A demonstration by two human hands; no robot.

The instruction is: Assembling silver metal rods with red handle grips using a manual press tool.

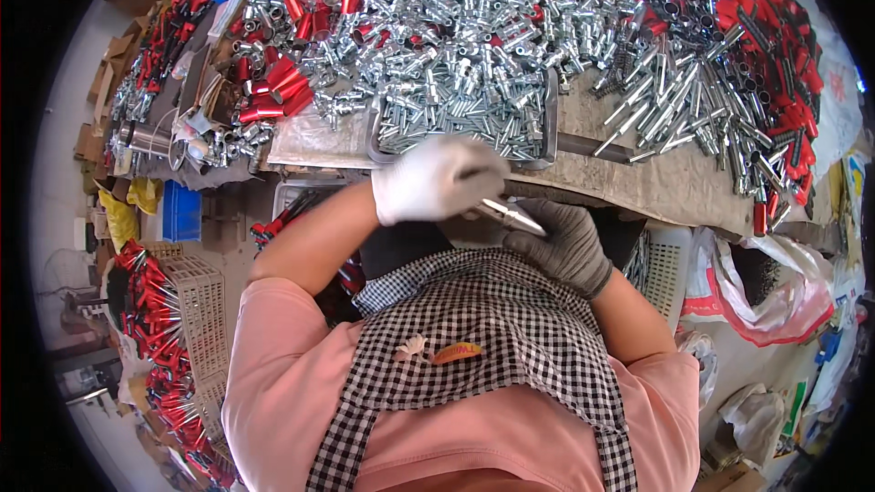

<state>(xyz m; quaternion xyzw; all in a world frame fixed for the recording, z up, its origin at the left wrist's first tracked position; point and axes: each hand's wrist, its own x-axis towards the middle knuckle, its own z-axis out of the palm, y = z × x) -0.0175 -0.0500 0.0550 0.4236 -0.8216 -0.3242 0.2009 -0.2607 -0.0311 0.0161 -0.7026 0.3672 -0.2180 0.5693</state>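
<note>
In front of my apron, a shiny silver metal tube-like part (pixel 510 216) slants between my two hands. My right hand (pixel 565 244), in a grey glove, is closed round its lower end. White-gloved and slightly blurred, my left hand (pixel 442 179) is at the part's upper end with curled fingers; what lies inside them is hidden. Just beyond the left glove, a metal tray (pixel 552 118) on the bench's front edge holds many small silver pins (pixel 447 123). Behind it spreads a large heap of silver metal fittings (pixel 465 18).
Red tubes (pixel 283 87) lie left of the tray. Long silver rods (pixel 670 96) and red-and-black parts (pixel 784 46) cover the bench's (pixel 592 178) right side. A plastic crate (pixel 196 310) stands low left near red-handled pieces; a white-and-red bag (pixel 766 296) is at right.
</note>
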